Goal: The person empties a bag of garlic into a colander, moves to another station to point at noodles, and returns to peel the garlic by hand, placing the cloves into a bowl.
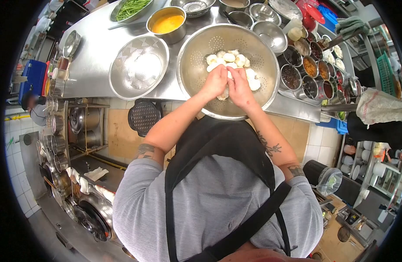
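A large perforated steel colander (185, 78) holds a pile of whitish, rounded garlic bulbs (240, 60). Over this pile my left hand (216, 81) and my right hand (239, 86) come together, fingers bent inward and the tips meeting. Between them shows a bit of a pale garlic bulb (229, 75), which both hands grip; most of it is hidden by the fingers. More bulbs lie beyond the fingertips and to the right of my right hand, and a few show below the wrists.
Left of the colander stands a second perforated bowl (118, 83). Behind are a pot of orange liquid (168, 22), a bowl of green beans (132, 8) and metal bowls (270, 37). Ingredient containers (290, 77) crowd the right. Another person (37, 109) is far left.
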Motion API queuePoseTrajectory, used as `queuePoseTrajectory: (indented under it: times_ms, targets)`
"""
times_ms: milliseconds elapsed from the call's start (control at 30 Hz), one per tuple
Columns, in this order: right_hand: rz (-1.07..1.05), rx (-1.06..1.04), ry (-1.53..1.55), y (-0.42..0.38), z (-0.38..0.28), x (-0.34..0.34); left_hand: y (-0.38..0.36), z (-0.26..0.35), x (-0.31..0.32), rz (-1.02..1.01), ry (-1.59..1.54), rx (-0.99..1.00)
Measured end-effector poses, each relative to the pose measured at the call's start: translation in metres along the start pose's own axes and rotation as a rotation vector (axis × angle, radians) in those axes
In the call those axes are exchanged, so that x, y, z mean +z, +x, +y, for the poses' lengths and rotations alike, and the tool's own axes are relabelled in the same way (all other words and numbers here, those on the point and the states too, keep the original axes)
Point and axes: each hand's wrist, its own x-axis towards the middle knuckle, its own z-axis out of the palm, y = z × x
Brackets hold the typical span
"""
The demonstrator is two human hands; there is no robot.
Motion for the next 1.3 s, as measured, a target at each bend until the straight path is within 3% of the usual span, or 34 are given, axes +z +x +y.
queuePoseTrajectory:
  times_ms: [100,367,500,567,667,800,867,967,1067,1167,1300]
  targets:
    - [-0.038,0.019,0.015,0.0,-0.003,-0.001,0.001,0.0,-0.002,-0.014,-0.016,-0.03]
    - [-0.085,0.018,0.015,0.001,-0.015,-0.008,0.008,-0.001,-0.01,-0.078,-0.398,-0.337]
    - [-0.07,0.292,0.351,0.005,0.008,-0.005,0.002,0.013,-0.018,-0.082,-0.638,-0.428]
    - [-0.098,0.518,0.566,0.007,-0.006,-0.017,0.0,0.014,-0.016,-0.141,-0.56,-0.385]
    - [-0.128,0.508,0.506,0.007,-0.001,-0.023,-0.007,0.02,-0.015,-0.227,-0.382,-0.296]
    - [-0.05,0.176,0.058,0.002,0.022,-0.014,-0.003,0.012,-0.013,-0.284,-0.108,-0.26]
    - [-0.012,0.082,-0.075,-0.003,0.01,-0.016,-0.001,0.005,-0.013,-0.306,-0.261,-0.316]
    - [-0.042,0.261,0.088,-0.002,0.001,-0.02,-0.001,0.015,-0.014,-0.274,-0.427,-0.355]
    - [-0.048,0.212,0.099,-0.001,-0.003,-0.021,0.0,0.01,-0.01,-0.22,-0.46,-0.351]
    - [0.042,0.018,0.027,-0.003,0.0,-0.01,0.001,0.003,-0.007,-0.198,-0.459,-0.352]
    - [0.057,0.076,0.046,0.001,-0.007,-0.005,0.001,0.014,-0.012,-0.166,-0.442,-0.41]
